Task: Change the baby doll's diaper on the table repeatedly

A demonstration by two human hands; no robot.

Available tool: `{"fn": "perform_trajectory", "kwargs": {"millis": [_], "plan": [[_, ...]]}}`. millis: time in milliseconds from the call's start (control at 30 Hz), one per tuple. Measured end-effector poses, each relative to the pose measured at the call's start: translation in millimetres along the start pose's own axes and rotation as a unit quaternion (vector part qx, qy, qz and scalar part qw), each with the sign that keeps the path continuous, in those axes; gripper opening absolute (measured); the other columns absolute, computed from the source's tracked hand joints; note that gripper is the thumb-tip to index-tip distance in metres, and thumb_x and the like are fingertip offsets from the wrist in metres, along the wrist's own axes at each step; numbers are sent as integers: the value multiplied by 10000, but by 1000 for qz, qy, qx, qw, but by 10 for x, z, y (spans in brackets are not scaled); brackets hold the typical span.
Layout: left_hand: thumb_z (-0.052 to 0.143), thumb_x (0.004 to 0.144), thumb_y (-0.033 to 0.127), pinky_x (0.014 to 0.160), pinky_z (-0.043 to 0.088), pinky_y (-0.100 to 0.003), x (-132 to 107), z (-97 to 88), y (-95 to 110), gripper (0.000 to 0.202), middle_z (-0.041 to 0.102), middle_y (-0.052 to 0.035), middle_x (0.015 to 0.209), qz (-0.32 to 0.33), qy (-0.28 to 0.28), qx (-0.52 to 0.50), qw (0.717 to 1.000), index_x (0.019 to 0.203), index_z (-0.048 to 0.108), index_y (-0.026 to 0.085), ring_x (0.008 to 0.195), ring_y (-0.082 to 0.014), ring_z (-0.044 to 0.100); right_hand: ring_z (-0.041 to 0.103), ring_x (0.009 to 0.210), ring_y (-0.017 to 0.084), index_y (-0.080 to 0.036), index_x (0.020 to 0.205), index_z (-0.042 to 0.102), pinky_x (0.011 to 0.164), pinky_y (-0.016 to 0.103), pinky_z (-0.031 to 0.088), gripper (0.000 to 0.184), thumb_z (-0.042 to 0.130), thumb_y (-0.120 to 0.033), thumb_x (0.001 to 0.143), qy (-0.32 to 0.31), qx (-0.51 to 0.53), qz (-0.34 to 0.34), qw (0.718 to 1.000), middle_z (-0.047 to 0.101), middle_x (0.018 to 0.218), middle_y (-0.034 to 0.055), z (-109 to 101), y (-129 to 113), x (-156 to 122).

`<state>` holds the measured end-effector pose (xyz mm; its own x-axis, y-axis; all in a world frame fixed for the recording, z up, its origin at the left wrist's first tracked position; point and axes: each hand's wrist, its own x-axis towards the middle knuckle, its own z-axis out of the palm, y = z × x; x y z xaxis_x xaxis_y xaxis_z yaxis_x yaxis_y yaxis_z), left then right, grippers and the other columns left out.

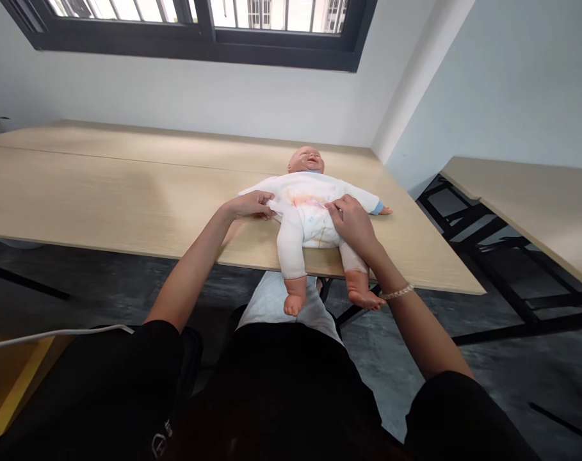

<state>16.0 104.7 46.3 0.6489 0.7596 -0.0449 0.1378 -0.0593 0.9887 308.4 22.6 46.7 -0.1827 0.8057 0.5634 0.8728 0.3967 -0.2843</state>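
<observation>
A baby doll (306,160) lies on its back on the wooden table, its feet hanging past the near edge toward me. It wears a white top with blue cuffs, and a white diaper (322,229) with coloured print is around its hips. At the doll's hip on the left of the view, my left hand (252,205) pinches a thin white side piece of the diaper and holds it outward. My right hand (352,221) rests at the opposite hip, fingers closed at the diaper's upper front edge. Its fingertips are partly hidden against the white material.
The light wooden table (127,192) runs along the wall under a dark-framed window (281,51). Another table (525,198) with black folding legs stands to the right. A white cable (60,334) crosses at lower left, near a yellow-edged piece (19,384).
</observation>
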Motion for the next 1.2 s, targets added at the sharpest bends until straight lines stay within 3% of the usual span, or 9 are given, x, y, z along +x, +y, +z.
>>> {"fn": "perform_trajectory", "kwargs": {"millis": [133,200,333,400,500,667,767,967,1200], "plan": [[795,748,97,832,589,-326,36,26,-63,203,739,-72,875,-10,-11,-99,995,882,646,123,809,-169,737,602,1023,280,-174,999,684,953,427,481,183,544,-291,987,10,80,-41,996,662,1055,128,-108,-185,223],[781,766,88,873,592,-361,52,48,-88,230,736,-66,904,-14,-11,-141,990,925,620,131,817,-171,744,611,1041,258,-187,1053,678,945,393,477,176,587,-321,984,-21,119,-86,989,674,1106,105,-106,-359,368],[763,782,79,792,586,-320,89,55,-100,289,707,-4,821,-8,27,-221,975,998,596,174,715,-135,710,629,964,246,-191,1118,674,849,353,458,274,717,-380,923,-135,78,-130,979,688,1054,70,75,-682,600],[763,776,78,709,556,-260,107,36,-79,308,682,20,760,4,54,-262,963,1022,610,185,647,-110,668,630,970,256,-176,1177,660,819,342,447,367,768,-366,882,-148,47,-119,981,683,1095,85,211,-757,666],[747,789,115,676,533,-229,120,15,-32,286,704,2,801,32,90,-314,945,1047,641,177,672,-109,666,630,1004,256,-150,1181,651,820,323,440,365,772,-286,865,-123,63,-88,987,679,1128,103,375,-762,714],[739,780,86,787,562,-263,104,62,-8,296,731,-19,838,42,97,-304,947,1057,657,152,763,-128,702,635,852,194,-158,928,661,775,290,441,31,651,-187,923,-97,167,-27,981,711,933,54,470,-680,731],[797,743,73,804,561,-259,87,93,-26,362,733,-6,851,61,96,-285,952,1061,647,161,753,-107,687,632,837,195,-171,830,642,778,298,460,108,668,-228,918,-80,195,-13,977,719,896,53,492,-651,726],[944,620,134,790,569,-279,98,87,-89,492,726,-3,846,74,85,-244,963,1003,635,148,780,-124,696,639,862,206,-180,848,619,816,320,484,74,604,-213,913,-62,227,-16,972,725,928,62,533,-625,716],[904,770,318,729,539,-256,108,110,-101,346,686,5,791,62,78,-209,973,895,634,142,718,-104,664,645,885,221,-183,876,595,822,334,488,47,577,-214,906,-49,246,-38,967,707,926,78,537,-626,716]]}}
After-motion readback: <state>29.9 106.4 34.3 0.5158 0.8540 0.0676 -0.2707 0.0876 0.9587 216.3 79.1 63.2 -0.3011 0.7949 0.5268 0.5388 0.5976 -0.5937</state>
